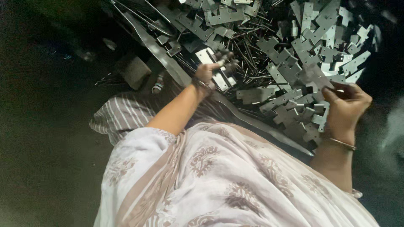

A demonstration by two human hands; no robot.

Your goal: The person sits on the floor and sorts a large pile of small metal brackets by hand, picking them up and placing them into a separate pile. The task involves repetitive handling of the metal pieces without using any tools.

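Observation:
My left hand (209, 72) reaches into a heap of flat grey metal plates (303, 46) and thin metal pins (248, 59). Its fingers are closed on a small bright plate (221, 80) at the near side of the heap. My right hand (346, 105), with a bangle on the wrist, pinches a dull grey flat plate (313, 77) by its edge, just above the heap's right part. Both hands are apart, the left further into the pile. A patterned white garment (219, 180) covers my lap below.
A long metal strip (168, 63) runs diagonally along the heap's near edge. Left of it on the dark floor lie a grey block (135, 71) and a small cylindrical object (158, 84). Striped cloth (120, 115) lies under my left arm.

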